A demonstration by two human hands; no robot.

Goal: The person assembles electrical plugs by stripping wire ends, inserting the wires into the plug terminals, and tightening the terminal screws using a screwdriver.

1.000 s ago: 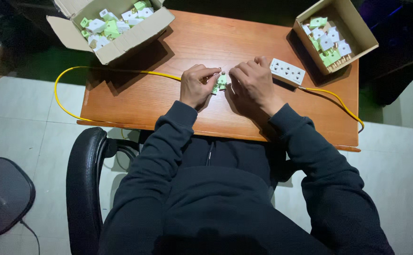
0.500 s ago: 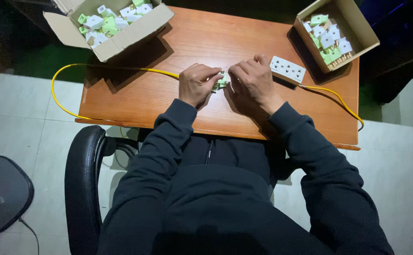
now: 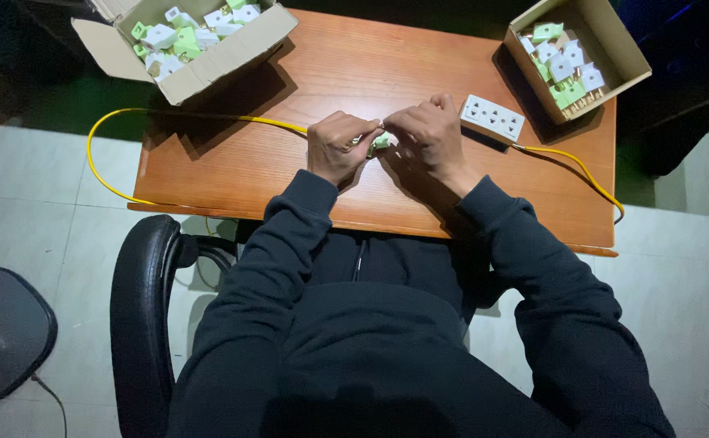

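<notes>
My left hand [image 3: 335,147] and my right hand [image 3: 426,135] meet at the middle of a wooden table [image 3: 306,186]. Between their fingertips they pinch a small green and white plug part [image 3: 380,140], mostly hidden by the fingers. Just right of my right hand lies a white power strip [image 3: 492,118] with a yellow cable [image 3: 569,160]. Both arms wear dark sleeves.
An open cardboard box [image 3: 208,57] of green and white plug parts stands at the table's far left corner. A second cardboard box [image 3: 623,50] of the same parts sits at the far right. The yellow cable [image 3: 103,174] loops off the left edge. A black chair [image 3: 139,316] is under me.
The hands stay together on the small part with only slight finger movement. The view has shifted a little.
</notes>
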